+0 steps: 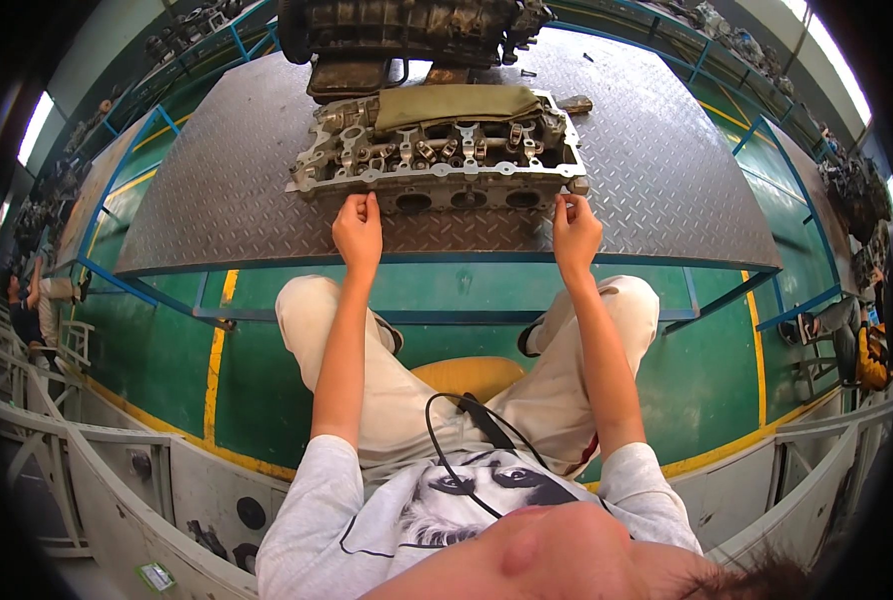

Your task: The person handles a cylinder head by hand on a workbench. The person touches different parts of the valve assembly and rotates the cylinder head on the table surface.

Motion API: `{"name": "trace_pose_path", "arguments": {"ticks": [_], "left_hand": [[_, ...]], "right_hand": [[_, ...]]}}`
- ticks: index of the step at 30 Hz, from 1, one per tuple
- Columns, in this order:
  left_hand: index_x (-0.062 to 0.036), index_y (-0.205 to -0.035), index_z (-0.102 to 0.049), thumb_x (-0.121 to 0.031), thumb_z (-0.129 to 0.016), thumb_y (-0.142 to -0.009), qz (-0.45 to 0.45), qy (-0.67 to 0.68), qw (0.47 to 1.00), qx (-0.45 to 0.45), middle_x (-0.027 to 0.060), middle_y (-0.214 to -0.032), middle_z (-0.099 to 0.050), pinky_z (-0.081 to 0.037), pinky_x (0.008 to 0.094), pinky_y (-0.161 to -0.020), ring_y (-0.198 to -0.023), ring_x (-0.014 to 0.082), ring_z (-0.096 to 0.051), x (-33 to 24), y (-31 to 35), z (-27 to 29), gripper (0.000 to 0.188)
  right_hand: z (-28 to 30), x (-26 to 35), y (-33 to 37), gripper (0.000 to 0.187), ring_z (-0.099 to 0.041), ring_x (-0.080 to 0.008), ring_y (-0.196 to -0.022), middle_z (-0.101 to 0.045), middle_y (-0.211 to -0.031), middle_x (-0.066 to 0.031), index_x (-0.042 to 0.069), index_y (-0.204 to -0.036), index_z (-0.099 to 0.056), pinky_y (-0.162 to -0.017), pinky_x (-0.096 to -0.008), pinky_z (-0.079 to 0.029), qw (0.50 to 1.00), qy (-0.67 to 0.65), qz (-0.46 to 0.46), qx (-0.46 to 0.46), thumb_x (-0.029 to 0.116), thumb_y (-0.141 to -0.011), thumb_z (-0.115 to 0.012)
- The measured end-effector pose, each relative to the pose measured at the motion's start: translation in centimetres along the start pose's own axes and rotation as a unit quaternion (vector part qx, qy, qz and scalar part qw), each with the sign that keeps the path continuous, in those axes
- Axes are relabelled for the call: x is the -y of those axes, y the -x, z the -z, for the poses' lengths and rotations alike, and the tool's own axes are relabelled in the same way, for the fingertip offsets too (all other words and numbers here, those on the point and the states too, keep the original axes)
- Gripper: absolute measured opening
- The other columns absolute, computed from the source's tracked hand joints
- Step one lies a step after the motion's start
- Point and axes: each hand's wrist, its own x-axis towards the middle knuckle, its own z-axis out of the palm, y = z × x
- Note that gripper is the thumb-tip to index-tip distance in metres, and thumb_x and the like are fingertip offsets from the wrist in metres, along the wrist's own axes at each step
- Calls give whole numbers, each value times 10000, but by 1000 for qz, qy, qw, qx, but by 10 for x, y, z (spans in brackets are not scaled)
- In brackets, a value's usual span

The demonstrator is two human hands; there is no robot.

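Observation:
A metal engine cylinder head [447, 172] lies on the steel-topped table [237, 150] in front of me, with its valve gear showing on top and round ports along its near side. A folded olive-green cloth [457, 105] covers part of its far edge. At the near left of the cylinder head is my left hand [358, 235], thumb and fingers pinched together. My right hand [577, 235] is pinched in the same way by the near right corner. Both sets of fingertips are close against the near side; anything between them is too small to make out.
A large dark engine assembly [407, 35] stands behind the cylinder head. Small bolts [529, 72] lie on the table's far right part. Blue-framed tables with engine parts line both sides. Other people sit at the far left [32, 310] and far right [842, 330].

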Motion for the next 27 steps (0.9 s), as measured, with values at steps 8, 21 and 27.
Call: {"name": "trace_pose_path", "arguments": {"ticks": [8, 21, 27], "left_hand": [[-3, -745, -587, -147, -624, -828, 2, -12, 1000, -13, 112, -612, -591, -439, 346, -525, -520, 267, -556, 6, -1, -9, 170], [-2, -779, -606, -166, -654, -830, -54, -19, 991, 123, 90, -625, -586, -426, 277, -502, -501, 164, -518, -10, 18, -7, 178], [-12, -778, -610, -162, -659, -824, -76, -12, 980, 183, 78, -606, -560, -416, 278, -492, -494, 155, -495, -16, 30, -3, 164]], "right_hand": [[-14, -2, 7, 133, -596, -301, -536, -601, -580, -98, 70, -796, -616, -505, -384, -446, 996, 64, 52, -18, 197, -834, -621], [-10, -3, 10, 147, -620, -302, -598, -631, -632, -100, 65, -798, -623, -554, -392, -470, 992, 101, 62, 36, 211, -815, -623], [-1, 11, 15, 127, -625, -301, -620, -639, -646, -96, 76, -799, -630, -569, -390, -475, 989, 91, 39, 112, 203, -796, -633]]}}
